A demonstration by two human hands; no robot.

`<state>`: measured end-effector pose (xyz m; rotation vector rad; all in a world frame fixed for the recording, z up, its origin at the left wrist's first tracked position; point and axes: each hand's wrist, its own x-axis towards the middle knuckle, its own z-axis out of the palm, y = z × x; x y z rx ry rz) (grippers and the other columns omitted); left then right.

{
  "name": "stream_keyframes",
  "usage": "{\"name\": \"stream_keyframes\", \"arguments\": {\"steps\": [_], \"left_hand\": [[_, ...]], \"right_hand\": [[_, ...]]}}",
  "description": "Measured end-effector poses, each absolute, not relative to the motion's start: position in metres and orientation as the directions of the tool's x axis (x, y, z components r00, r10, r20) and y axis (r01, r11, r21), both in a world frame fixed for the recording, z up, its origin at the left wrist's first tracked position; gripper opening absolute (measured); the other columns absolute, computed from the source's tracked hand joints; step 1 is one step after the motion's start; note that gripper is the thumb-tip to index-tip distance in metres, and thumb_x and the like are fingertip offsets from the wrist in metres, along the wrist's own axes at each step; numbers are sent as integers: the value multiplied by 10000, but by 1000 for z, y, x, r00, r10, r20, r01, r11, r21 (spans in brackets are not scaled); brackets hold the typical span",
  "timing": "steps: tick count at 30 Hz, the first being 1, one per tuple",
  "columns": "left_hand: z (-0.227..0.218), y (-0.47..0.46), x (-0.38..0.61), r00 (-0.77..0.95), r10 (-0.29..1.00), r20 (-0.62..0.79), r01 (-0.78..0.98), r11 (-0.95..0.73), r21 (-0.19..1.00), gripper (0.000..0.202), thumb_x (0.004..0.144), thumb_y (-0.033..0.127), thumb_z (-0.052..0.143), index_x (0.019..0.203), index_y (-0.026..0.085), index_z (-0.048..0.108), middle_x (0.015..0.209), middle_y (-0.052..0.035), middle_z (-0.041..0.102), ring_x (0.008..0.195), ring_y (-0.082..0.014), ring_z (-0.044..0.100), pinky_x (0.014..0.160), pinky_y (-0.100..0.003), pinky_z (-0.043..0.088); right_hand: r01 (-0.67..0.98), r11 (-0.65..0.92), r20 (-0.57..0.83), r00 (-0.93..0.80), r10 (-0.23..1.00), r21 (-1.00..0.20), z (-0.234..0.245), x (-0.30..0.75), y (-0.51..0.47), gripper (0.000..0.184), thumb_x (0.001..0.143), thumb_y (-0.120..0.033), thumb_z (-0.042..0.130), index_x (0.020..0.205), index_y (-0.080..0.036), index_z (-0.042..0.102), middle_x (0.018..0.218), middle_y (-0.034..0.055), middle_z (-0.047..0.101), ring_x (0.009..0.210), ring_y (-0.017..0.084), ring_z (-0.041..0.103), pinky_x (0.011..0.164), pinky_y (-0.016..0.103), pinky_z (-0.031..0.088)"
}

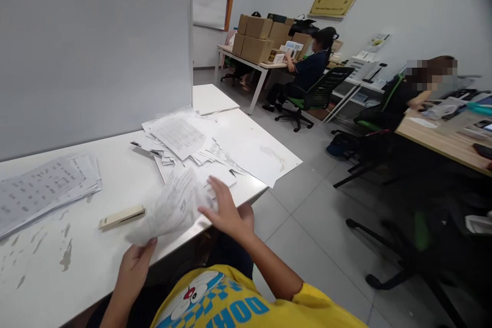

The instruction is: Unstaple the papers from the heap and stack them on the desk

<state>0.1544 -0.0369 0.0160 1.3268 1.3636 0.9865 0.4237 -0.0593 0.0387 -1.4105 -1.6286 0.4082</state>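
My left hand (134, 266) grips the lower edge of a bundle of printed sheets (169, 207) over the front edge of the white table (77, 261); the sheets are smeared by motion. My right hand (223, 210) lies against the bundle's right side with its fingers stretched upward. A cream stapler (122, 216) lies on the table just left of the bundle. Behind the bundle is a loose heap of printed papers (184, 141). A neater stack of printed sheets (42, 187) sits at the far left.
A grey partition panel (92, 46) stands along the table's back. Two people sit at other desks to the right, one beside stacked cardboard boxes (257, 36). Black office chairs (415, 236) stand on the tiled floor at right.
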Motion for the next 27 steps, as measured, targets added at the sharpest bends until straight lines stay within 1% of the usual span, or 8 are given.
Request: {"name": "stream_keyframes", "arguments": {"steps": [2, 3, 6, 9, 15, 19, 23, 27], "left_hand": [[19, -31, 142, 192, 981, 35, 263, -86, 961, 467, 716, 665, 681, 897, 243, 768, 1078, -95, 754, 1131, -362, 660, 1021, -484, 530], [22, -29, 139, 242, 967, 81, 277, -148, 949, 448, 742, 657, 659, 904, 254, 769, 1105, -89, 749, 1143, -351, 656, 1022, -469, 532], [26, -26, 139, 244, 963, 118, 319, -195, 928, 431, 782, 625, 637, 992, 265, 748, 1136, -91, 737, 1134, -327, 659, 1001, -459, 543], [20, -29, 145, 131, 978, 160, 252, -189, 949, 446, 787, 582, 661, 1085, 252, 692, 1116, -102, 728, 1133, -313, 652, 1032, -471, 520], [5, -36, 151, -18, 985, 173, 229, -165, 959, 570, 789, 542, 687, 1256, 238, 572, 1208, -99, 657, 1251, -303, 573, 1129, -476, 432], [4, -28, 146, 8, 979, 202, 344, -192, 919, 437, 828, 511, 652, 1166, 240, 594, 1134, -93, 666, 1235, -288, 579, 1140, -467, 407], [3, -18, 145, 92, 954, 284, 368, -297, 881, 363, 847, 528, 619, 1076, 246, 599, 1062, -78, 668, 1114, -266, 630, 1080, -464, 452], [12, -20, 152, -6, 981, 194, 336, -181, 924, 501, 835, 541, 631, 1233, 252, 535, 1060, -77, 672, 1025, -241, 663, 937, -389, 531]], "right_hand": [[402, 165, 255, 182, 950, -901, 40, 437, -51, 841, 845, -515, 690, 1532, -276, 266, 1559, 153, 392, 1441, 299, 371, 1132, 502, 363], [289, 156, 211, 169, 963, -944, 41, 440, -47, 848, 833, -523, 699, 1525, -284, 271, 1508, 141, 456, 1397, 288, 429, 1109, 482, 394], [45, 200, 203, 85, 975, -979, 39, 435, -42, 535, 841, -519, 686, 1290, -268, 541, 1191, 78, 655, 1156, 248, 601, 1020, 412, 468], [-57, 209, 200, 136, 970, -976, 33, 422, -46, 366, 847, -552, 660, 1052, -250, 635, 1049, 56, 677, 1060, 245, 627, 977, 391, 489], [-215, 176, 138, 179, 974, -961, 25, 422, -53, 495, 768, -630, 707, 1070, -261, 577, 1066, 60, 678, 1063, 252, 637, 981, 396, 506], [-190, 159, 146, 77, 986, -969, 31, 432, -54, 453, 788, -582, 716, 1089, -264, 600, 1076, 48, 681, 1058, 239, 639, 988, 393, 502], [-25, 182, 180, 61, 982, -983, 30, 439, -58, 333, 867, -538, 635, 1035, -251, 643, 1032, 43, 690, 1010, 231, 645, 951, 386, 510], [200, 103, 115, 51, 992, -974, 26, 449, -61, 259, 896, -426, 592, 1062, -239, 660, 1035, 46, 712, 984, 245, 652, 905, 394, 520]]}}
